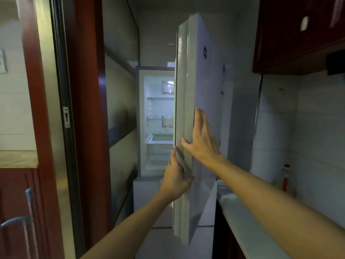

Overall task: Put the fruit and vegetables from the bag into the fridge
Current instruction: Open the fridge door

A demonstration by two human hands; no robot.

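White fridge door (207, 86) between the fingers (199, 124)

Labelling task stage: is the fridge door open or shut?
Open. The fridge door stands swung out, lit shelves visible behind it; left hand grips its edge, right hand lies flat on its front.

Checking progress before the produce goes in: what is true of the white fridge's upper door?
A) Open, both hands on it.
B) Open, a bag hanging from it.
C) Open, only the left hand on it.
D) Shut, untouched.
A: the white fridge door stands open beside the lit shelves, the left hand gripping its edge and the right hand flat on its outer face.
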